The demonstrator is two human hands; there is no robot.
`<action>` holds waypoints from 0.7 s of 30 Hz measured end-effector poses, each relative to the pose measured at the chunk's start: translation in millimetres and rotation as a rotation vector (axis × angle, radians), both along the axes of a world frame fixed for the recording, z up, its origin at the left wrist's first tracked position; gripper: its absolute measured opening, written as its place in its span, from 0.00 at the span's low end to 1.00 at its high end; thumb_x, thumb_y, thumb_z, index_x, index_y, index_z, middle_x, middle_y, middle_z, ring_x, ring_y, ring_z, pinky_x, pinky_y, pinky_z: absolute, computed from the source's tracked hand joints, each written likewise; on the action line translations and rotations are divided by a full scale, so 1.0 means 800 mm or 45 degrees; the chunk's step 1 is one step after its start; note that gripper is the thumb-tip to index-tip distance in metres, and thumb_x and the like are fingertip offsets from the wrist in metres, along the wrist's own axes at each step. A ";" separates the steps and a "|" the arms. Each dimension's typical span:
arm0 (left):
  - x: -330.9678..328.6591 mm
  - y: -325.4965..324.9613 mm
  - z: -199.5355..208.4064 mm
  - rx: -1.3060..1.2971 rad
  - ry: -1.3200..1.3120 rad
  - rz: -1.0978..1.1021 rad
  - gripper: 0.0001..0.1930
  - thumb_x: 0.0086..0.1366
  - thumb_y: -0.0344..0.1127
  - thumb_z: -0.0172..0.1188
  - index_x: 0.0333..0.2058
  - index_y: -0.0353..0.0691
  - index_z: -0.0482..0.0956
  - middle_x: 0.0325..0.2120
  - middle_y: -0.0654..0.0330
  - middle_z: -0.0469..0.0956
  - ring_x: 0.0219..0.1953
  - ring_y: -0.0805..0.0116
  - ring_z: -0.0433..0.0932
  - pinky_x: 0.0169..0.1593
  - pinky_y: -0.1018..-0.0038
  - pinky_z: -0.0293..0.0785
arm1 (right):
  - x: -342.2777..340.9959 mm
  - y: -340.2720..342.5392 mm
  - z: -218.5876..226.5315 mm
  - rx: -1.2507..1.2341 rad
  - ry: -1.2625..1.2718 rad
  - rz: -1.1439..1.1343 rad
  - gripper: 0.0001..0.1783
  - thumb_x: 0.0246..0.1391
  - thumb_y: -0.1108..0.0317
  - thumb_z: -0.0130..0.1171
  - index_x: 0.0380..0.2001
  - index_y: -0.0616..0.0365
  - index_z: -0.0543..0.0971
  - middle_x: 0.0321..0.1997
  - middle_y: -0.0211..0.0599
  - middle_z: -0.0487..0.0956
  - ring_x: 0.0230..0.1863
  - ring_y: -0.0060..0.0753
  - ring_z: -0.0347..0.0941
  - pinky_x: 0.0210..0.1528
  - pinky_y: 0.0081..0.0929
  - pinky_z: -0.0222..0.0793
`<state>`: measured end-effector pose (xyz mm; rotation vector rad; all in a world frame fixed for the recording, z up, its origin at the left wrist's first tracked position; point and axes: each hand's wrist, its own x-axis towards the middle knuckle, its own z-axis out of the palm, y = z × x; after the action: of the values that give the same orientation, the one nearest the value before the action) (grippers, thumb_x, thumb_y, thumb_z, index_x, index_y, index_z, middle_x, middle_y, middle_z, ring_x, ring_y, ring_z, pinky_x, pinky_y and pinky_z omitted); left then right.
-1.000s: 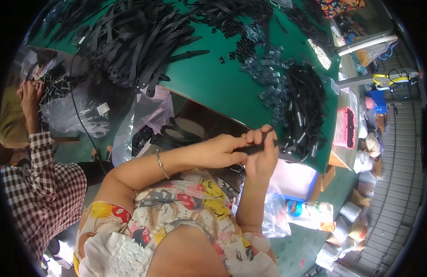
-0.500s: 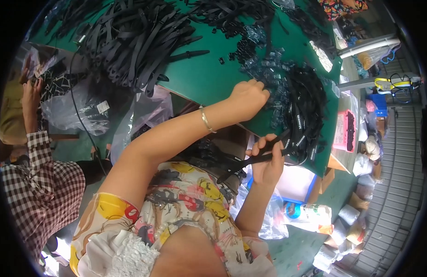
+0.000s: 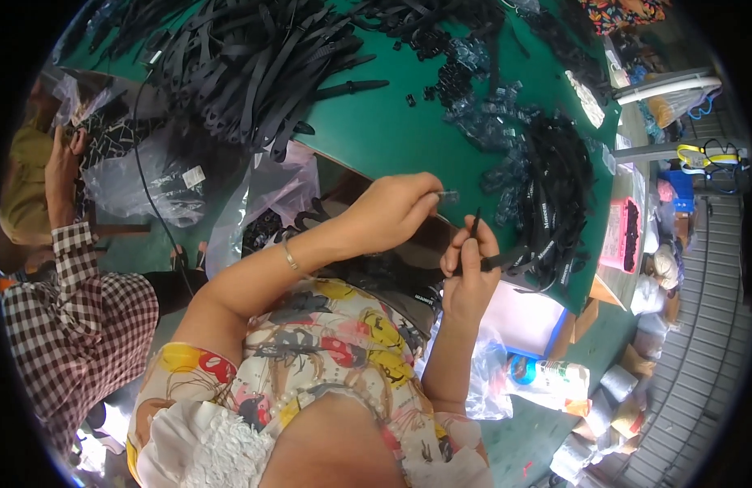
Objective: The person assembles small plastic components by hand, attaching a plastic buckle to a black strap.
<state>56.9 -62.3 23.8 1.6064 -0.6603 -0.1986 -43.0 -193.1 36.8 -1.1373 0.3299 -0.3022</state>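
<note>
My left hand (image 3: 392, 213), with a bangle at the wrist, is closed, pinching a small clear plastic piece (image 3: 448, 196) over the near edge of the green table (image 3: 384, 130). Close by on its right, my right hand (image 3: 471, 272) grips a black strap (image 3: 476, 224) whose narrow end points up past the fingers. Small clear plastic pieces (image 3: 506, 177) lie heaped beyond both hands. Beside that heap, black straps with white print (image 3: 555, 191) are bunched along the table's right side.
A large heap of black straps (image 3: 262, 73) covers the table's far left, with small black parts (image 3: 456, 81) farther right. A pink tray (image 3: 618, 236) and a white, blue-edged box (image 3: 518, 313) stand at the right. Another person in a checked shirt (image 3: 83, 325) works at the left.
My left hand has come back from the clear pieces toward my right hand, bringing one piece. The strap in my right hand has turned so its end points up.
</note>
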 end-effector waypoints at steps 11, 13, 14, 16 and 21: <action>-0.044 0.048 0.009 -0.810 1.292 -0.415 0.12 0.66 0.43 0.45 0.32 0.39 0.67 0.16 0.70 0.59 0.18 0.83 0.54 0.22 0.85 0.50 | -0.001 0.033 -0.005 -0.577 -0.118 0.248 0.15 0.45 0.78 0.58 0.39 0.67 0.72 0.36 0.34 0.69 0.36 0.22 0.66 0.38 0.17 0.62; -0.044 0.052 0.005 -0.871 1.325 -0.420 0.12 0.66 0.42 0.44 0.33 0.39 0.67 0.16 0.70 0.59 0.18 0.83 0.53 0.22 0.85 0.50 | 0.001 0.034 -0.003 -0.700 -0.076 0.292 0.14 0.43 0.78 0.59 0.37 0.67 0.74 0.36 0.35 0.70 0.35 0.23 0.67 0.37 0.16 0.62; -0.046 0.053 0.003 -0.931 1.360 -0.433 0.12 0.67 0.42 0.43 0.34 0.39 0.67 0.16 0.70 0.58 0.18 0.83 0.53 0.21 0.85 0.50 | 0.001 0.034 -0.001 -0.697 -0.070 0.295 0.14 0.43 0.78 0.59 0.37 0.67 0.74 0.36 0.35 0.70 0.35 0.23 0.67 0.37 0.16 0.62; -0.047 0.055 0.000 -0.946 1.385 -0.440 0.12 0.67 0.42 0.43 0.34 0.39 0.67 0.16 0.69 0.58 0.18 0.83 0.53 0.21 0.85 0.50 | 0.001 0.035 0.002 -0.868 -0.058 0.326 0.13 0.43 0.78 0.59 0.36 0.67 0.74 0.35 0.35 0.70 0.34 0.23 0.67 0.36 0.16 0.62; -0.050 0.057 -0.004 -0.951 1.420 -0.454 0.12 0.67 0.43 0.42 0.34 0.39 0.67 0.15 0.69 0.58 0.17 0.83 0.52 0.21 0.85 0.49 | 0.000 0.038 0.006 -0.815 -0.065 0.296 0.12 0.43 0.78 0.59 0.35 0.67 0.75 0.34 0.36 0.71 0.34 0.24 0.67 0.36 0.16 0.62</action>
<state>16.9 -16.9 20.6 0.4778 -0.0806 -0.9096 -43.4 -162.3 41.4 -1.7772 0.0458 -0.2345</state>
